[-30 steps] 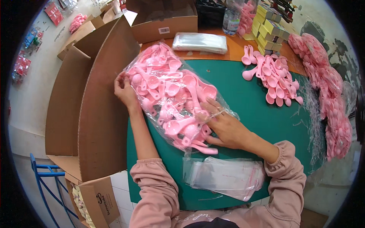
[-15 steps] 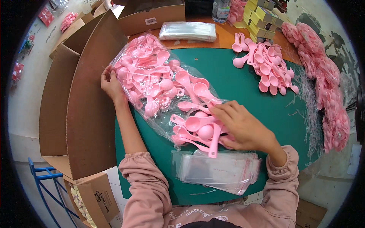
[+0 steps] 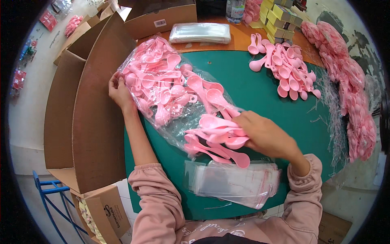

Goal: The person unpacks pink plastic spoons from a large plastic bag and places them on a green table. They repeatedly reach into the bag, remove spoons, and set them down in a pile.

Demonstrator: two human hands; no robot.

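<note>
A large clear plastic bag [image 3: 172, 128] lies across the green table mat [image 3: 239, 81], full of pink measuring spoons [image 3: 164, 73]. Its left edge is pinched between the thumb and fingers of my left hand [image 3: 120, 90]. At the bag's near right end, my right hand [image 3: 268, 136] closes round a bunch of pink spoons [image 3: 219, 124]; their bowls point left, and my fingertips are partly hidden. More loose spoons [image 3: 239, 158] lie just below that bunch. Flat clear plastic sleeves [image 3: 231, 183] are stacked on the mat close to me.
A tall cardboard box [image 3: 97, 105] borders the table on the left. Another pile of pink spoons [image 3: 286, 71] sits at the far right, beside long bundles of bagged spoons [image 3: 349, 89]. Behind are a pack of clear sleeves [image 3: 200, 33], yellow stacks [image 3: 280, 22] and a bottle [image 3: 235, 11].
My right hand has shifted slightly right and gathered the spoons into a bunch, turning them so their bowls lie leftward. My left hand stays on the bag's edge.
</note>
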